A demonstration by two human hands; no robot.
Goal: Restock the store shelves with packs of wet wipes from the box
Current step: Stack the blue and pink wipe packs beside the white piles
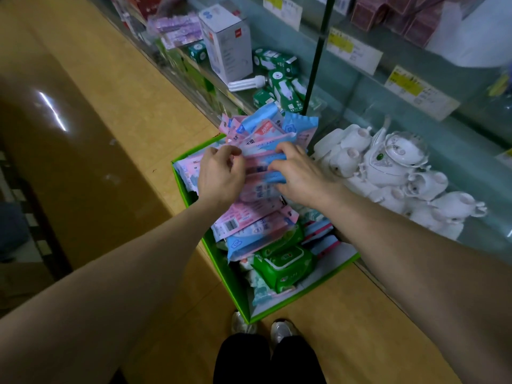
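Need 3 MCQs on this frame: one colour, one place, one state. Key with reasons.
1. The box's walls are: A) green B) red C) black
2. The white tea set sits: A) in the box B) on the shelf beside the box C) on a chair
3. The left hand and right hand: A) both hang empty B) only the right holds anything C) both grip pink-and-blue packs

Key: 1 A, its rim and sides are bright green; 2 B, it stands on the shelf right of the box; 3 C, fingers of both curl round the bundle.
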